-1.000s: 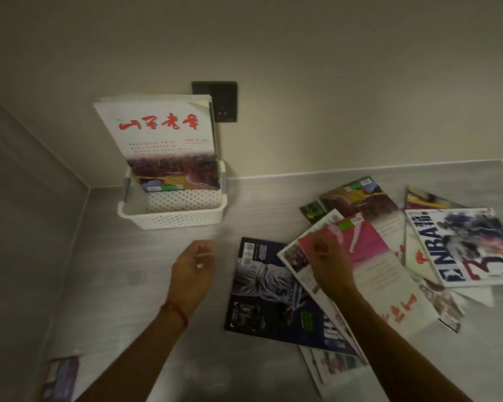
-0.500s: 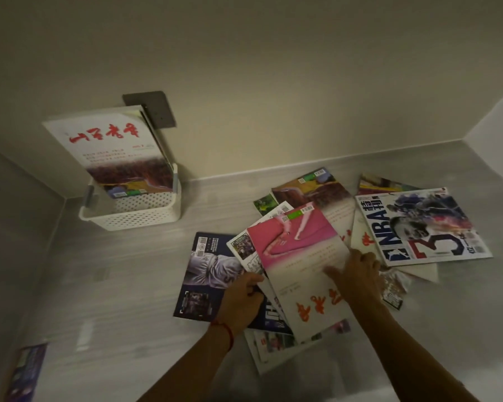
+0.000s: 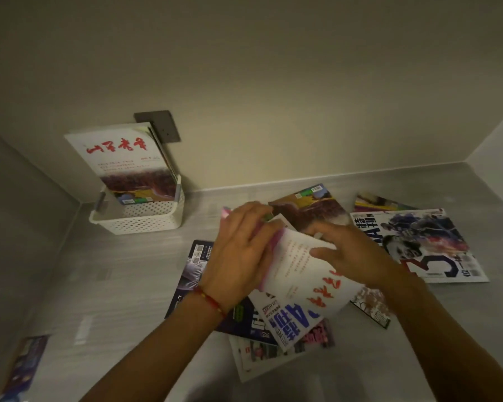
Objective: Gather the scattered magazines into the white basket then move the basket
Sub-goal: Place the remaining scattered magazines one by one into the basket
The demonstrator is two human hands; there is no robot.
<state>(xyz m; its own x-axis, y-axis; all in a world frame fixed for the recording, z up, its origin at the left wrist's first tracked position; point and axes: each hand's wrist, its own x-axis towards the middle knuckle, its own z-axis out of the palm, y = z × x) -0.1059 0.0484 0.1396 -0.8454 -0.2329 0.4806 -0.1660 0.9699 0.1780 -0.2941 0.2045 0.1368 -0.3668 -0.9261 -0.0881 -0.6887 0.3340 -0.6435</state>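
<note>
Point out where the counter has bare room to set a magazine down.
Bare counter lies between the white basket and the dark magazine, extending toward the near left. The right is crowded: overlapping magazines surround both hands, out to the NBA magazine.

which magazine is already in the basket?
The white one with red calligraphy, standing upright in the white basket at the back left. The rest lie flat on the surface or, the pink-and-white one, are in the hands.
</note>
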